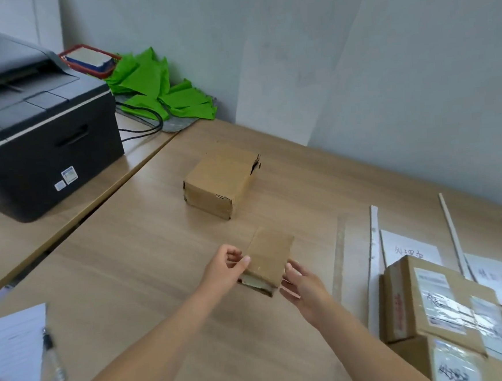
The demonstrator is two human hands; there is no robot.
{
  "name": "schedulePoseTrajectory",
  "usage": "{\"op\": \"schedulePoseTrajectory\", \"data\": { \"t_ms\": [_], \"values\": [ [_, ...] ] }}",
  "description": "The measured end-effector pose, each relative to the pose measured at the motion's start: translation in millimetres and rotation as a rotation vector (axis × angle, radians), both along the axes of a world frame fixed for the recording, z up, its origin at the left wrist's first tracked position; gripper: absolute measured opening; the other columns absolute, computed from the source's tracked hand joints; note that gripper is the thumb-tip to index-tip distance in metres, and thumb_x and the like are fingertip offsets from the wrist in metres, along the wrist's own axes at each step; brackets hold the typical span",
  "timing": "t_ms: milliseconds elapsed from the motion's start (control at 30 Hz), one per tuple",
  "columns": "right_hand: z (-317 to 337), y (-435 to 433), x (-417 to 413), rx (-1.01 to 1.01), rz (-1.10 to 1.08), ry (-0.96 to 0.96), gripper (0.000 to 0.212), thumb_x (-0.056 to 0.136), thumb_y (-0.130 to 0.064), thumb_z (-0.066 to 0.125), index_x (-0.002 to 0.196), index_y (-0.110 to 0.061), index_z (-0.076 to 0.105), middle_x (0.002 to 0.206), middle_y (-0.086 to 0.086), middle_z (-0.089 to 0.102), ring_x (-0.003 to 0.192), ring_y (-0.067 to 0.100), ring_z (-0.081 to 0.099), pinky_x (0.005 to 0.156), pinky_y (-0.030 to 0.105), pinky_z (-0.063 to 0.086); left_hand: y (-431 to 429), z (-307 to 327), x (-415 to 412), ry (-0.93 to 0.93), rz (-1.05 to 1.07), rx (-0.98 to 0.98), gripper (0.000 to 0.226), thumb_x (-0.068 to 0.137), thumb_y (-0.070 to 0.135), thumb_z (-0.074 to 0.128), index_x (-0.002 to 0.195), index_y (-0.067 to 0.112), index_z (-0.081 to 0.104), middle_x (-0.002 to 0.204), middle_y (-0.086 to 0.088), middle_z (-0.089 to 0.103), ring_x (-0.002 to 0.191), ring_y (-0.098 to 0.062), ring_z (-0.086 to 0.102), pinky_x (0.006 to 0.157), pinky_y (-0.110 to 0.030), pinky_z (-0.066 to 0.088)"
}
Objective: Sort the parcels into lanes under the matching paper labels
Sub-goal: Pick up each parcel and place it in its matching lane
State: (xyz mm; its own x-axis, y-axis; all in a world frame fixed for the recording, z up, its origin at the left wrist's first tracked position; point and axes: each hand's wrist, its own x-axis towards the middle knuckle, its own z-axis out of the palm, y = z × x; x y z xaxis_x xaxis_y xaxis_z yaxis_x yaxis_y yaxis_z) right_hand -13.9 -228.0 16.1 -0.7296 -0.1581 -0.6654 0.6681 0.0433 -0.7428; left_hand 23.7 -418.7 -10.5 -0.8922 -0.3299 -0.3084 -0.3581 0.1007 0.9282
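Note:
A small brown cardboard parcel (269,258) sits tilted at the table's middle, one near corner raised. My left hand (225,270) pinches its left edge with thumb and curled fingers. My right hand (303,285) touches its right side with fairly straight fingers. A larger brown parcel (219,183) lies alone further back. At the right, thin white strips (374,258) mark lanes, with paper labels (410,248) bearing handwriting at their far ends. Several labelled parcels (433,305) are stacked in those lanes at the lower right.
A black printer (37,126) stands on a second table at the left, with green bags (157,86) and a red basket (89,60) behind it. Papers (12,344) and a pen (54,359) lie at the near left. A wall borders the table's far side.

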Motion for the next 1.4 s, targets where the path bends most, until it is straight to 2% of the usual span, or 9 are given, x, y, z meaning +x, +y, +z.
{"op": "schedulePoseTrajectory", "data": {
  "t_ms": [133, 267, 400, 567, 700, 867, 1067, 1167, 1400],
  "values": [
    [44, 22, 10, -0.066, 0.091, 0.076, 0.082, 0.088, -0.040, 0.072, 0.154, -0.027, 0.025, 0.147, 0.002, 0.048, 0.122, 0.020, 0.056, 0.110, 0.040, 0.043, 17, 36, 18, 0.086, -0.066, 0.093, 0.025, 0.093, 0.008, 0.065, 0.106, 0.027, 0.055, 0.103, -0.007, 0.071, 0.097, -0.022, 0.068, 0.092, -0.036, 0.054],
    [83, 43, 26, -0.045, 0.194, 0.199, 0.066, 0.075, -0.043, 0.079, 0.133, -0.019, 0.056, 0.123, 0.002, 0.070, 0.112, 0.021, 0.067, 0.105, 0.041, 0.050, 41, 69, 31, 0.175, -0.031, 0.130, 0.025, 0.091, 0.022, 0.071, 0.112, 0.023, 0.058, 0.104, -0.005, 0.074, 0.097, -0.020, 0.071, 0.090, -0.036, 0.056],
    [105, 63, 45, 0.009, 0.176, 0.291, 0.056, 0.078, -0.028, 0.083, 0.125, -0.015, 0.056, 0.113, 0.010, 0.072, 0.102, 0.023, 0.071, 0.092, 0.036, 0.058, 59, 96, 47, 0.197, 0.004, 0.003, 0.025, 0.092, 0.018, 0.068, 0.117, 0.018, 0.063, 0.111, -0.006, 0.069, 0.106, -0.023, 0.066, 0.092, -0.034, 0.055],
    [121, 87, 73, 0.025, 0.176, 0.435, 0.070, 0.071, -0.014, 0.090, 0.129, -0.019, 0.050, 0.114, 0.011, 0.068, 0.103, 0.026, 0.070, 0.089, 0.041, 0.060, 86, 132, 83, 0.232, -0.150, -0.063, 0.074, 0.080, 0.047, 0.075, 0.145, 0.029, 0.044, 0.126, 0.004, 0.047, 0.118, -0.017, 0.051, 0.099, -0.030, 0.047],
    [140, 123, 102, 0.077, 0.224, 0.610, 0.060, 0.075, 0.001, 0.082, 0.122, -0.022, 0.052, 0.114, 0.006, 0.062, 0.103, 0.019, 0.065, 0.074, 0.024, 0.057, 113, 149, 109, 0.256, -0.262, -0.103, 0.094, 0.065, 0.022, 0.093, 0.140, 0.035, 0.038, 0.138, 0.014, 0.046, 0.115, -0.012, 0.057, 0.087, -0.019, 0.049],
    [159, 177, 123, -0.011, 0.275, 0.674, 0.050, 0.083, 0.016, 0.066, 0.118, -0.018, 0.057, 0.120, 0.011, 0.060, 0.113, 0.024, 0.064, 0.068, 0.021, 0.057, 162, 165, 140, 0.312, -0.226, -0.029, 0.100, 0.064, 0.005, 0.091, 0.147, 0.025, 0.038, 0.146, 0.010, 0.046, 0.119, -0.019, 0.060, 0.097, -0.041, 0.055],
    [164, 240, 157, -0.025, 0.275, 0.690, 0.035, 0.095, -0.003, 0.062, 0.120, -0.027, 0.061, 0.120, 0.012, 0.059, 0.107, 0.024, 0.066, 0.086, 0.035, 0.061, 217, 183, 179, 0.317, -0.245, -0.016, 0.062, 0.079, -0.012, 0.074, 0.133, 0.009, 0.050, 0.120, -0.003, 0.064, 0.103, -0.019, 0.065, 0.075, -0.023, 0.057],
    [169, 266, 178, 0.050, 0.246, 0.691, 0.056, 0.087, -0.018, 0.075, 0.134, -0.035, 0.048, 0.112, 0.010, 0.058, 0.100, 0.023, 0.065, 0.077, 0.029, 0.060, 239, 186, 195, 0.323, -0.310, 0.016, 0.043, 0.091, -0.004, 0.063, 0.132, 0.008, 0.054, 0.114, -0.002, 0.069, 0.092, -0.008, 0.067, 0.074, -0.022, 0.053],
    [178, 321, 206, 0.157, 0.066, 0.731, 0.059, 0.082, -0.025, 0.080, 0.135, -0.030, 0.056, 0.120, 0.002, 0.060, 0.103, 0.013, 0.059, 0.071, 0.022, 0.052, 290, 185, 193, 0.328, -0.320, 0.068, 0.049, 0.095, 0.009, 0.063, 0.141, 0.015, 0.048, 0.123, -0.013, 0.066, 0.114, -0.026, 0.064, 0.086, -0.030, 0.057]
  ]
}}
